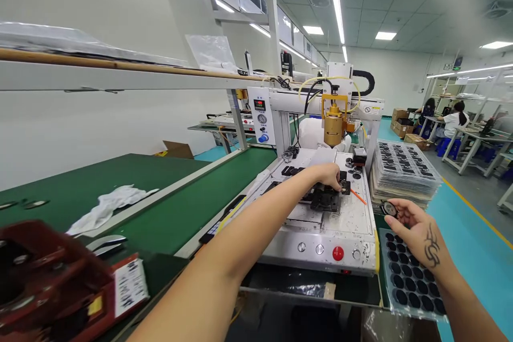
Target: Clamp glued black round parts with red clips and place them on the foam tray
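Looks like a factory workshop: gantry machine (333,131), green conveyor belt (191,202) at eight o'clock, workbenches (487,136) at three.

- White machine bed (356,219), centre: a surface with dark smudges, carrying a black fixture (325,200), a thin orange stick (359,197) to its right, small black round parts (356,173) at far right and a small clear cup (287,157) at far left.
- Green surface (132,168), left: a crumpled white cloth (108,209) lies there.
- Long shelf (120,76), upper left: clear plastic sheeting (60,38) and, farther along, a clear bag (212,52).
- Blue floor (465,235), right: a yellow line; cardboard boxes (402,124) at the far side.
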Motion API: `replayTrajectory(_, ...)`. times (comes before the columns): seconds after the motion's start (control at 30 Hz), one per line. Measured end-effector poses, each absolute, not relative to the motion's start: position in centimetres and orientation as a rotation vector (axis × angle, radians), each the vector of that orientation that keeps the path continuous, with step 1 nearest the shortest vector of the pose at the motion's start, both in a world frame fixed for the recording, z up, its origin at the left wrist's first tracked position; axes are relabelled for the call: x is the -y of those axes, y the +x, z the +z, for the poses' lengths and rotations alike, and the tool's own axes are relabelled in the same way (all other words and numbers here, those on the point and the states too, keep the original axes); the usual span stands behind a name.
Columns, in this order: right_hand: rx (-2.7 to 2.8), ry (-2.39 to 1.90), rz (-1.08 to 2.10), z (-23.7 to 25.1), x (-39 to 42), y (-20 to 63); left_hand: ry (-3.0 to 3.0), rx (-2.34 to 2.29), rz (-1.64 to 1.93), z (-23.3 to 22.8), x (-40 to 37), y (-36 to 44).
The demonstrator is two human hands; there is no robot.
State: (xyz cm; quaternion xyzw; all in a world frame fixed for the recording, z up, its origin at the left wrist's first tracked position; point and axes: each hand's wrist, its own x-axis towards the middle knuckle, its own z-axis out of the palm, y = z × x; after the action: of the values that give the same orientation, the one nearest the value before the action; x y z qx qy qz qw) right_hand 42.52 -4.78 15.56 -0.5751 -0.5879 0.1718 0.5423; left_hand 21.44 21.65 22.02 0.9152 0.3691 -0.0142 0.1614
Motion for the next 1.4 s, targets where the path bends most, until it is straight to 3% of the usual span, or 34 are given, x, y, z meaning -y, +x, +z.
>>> replayTrajectory(0.33,1.704,-1.314,0.417,14.6,-7.7,40.2,2.486,-0.953,0.663,25.3,-17.4,16.1)
replayTrajectory(0.57,2.01,-1.43,0.529,17.0,-15.4,39.7,2.388,-0.917,0.852,26.1,-11.8,9.9)
replayTrajectory(0.97,2.204,-1.392,0.411,16.8,-15.9,39.4,2.338,-1.05,0.892,23.4,-5.2,2.4)
replayTrajectory(1.4,2.103,-1.452,0.203,15.7,-15.3,39.1,2.269,-1.13,0.993,21.0,-0.5,-0.4)
